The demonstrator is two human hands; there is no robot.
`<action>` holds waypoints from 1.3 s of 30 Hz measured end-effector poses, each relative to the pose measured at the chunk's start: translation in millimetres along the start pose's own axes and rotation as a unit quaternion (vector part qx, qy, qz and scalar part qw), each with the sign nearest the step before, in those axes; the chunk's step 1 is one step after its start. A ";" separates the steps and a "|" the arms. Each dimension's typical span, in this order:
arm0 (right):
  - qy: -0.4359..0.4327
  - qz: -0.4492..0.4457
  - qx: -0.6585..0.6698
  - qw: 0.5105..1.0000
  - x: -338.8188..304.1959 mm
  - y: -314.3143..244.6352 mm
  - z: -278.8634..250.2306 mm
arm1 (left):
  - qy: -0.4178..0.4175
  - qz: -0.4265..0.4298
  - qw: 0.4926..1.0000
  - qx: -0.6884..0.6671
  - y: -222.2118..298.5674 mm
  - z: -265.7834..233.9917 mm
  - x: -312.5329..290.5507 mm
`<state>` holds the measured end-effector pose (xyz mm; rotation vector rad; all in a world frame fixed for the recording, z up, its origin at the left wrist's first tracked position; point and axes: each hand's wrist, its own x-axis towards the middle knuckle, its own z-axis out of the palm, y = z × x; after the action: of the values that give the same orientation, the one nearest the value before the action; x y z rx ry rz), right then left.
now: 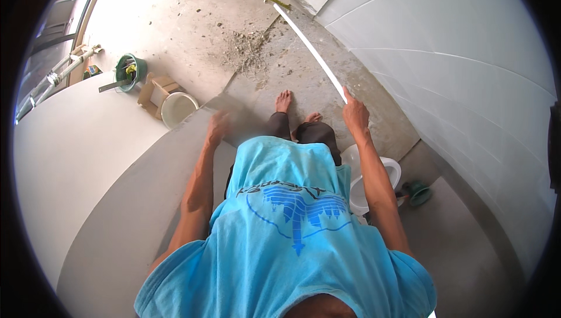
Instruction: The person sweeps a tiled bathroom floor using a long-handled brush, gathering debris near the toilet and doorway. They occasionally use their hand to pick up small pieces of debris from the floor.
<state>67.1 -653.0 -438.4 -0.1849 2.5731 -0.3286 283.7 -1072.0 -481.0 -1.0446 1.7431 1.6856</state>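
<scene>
In my right hand (355, 113) is the long white handle of a broom (311, 49), its index finger stretched along the shaft. The handle slants away from me to a small yellow-green head (277, 3) resting on the floor at the far end. Dirt and loose debris (250, 49) lie in a heap on the concrete, to the left of the handle. My left hand (220, 125) hangs over the edge of the grey ledge on the left, smeared by motion, so its fingers cannot be made out. I see nothing in it.
On the left stand a green bucket (139, 67) with tools in it, a cardboard box (153, 93) and an off-white bucket (178, 110). A white toilet bowl (395, 172) and a dark green container (416, 193) are by my right arm. A tiled wall (444, 43) bounds the right side.
</scene>
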 end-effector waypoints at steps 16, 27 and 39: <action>0.021 -0.021 0.039 0.999 32.9 -6.0 13.0 | 0.031 -0.029 0.999 -0.008 2.4 6.1 -11.3; -0.014 -0.016 0.013 1.000 28.4 -11.6 15.8 | 0.041 -0.018 0.999 -0.014 0.8 4.8 -14.2; -0.018 0.049 0.030 0.998 0.1 6.7 -4.7 | 0.039 -0.012 0.999 0.002 -5.6 4.7 -12.4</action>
<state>64.1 -645.7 -436.4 -0.0418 2.5234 -0.3626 294.6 -1064.8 -475.1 -1.1390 1.7733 1.6471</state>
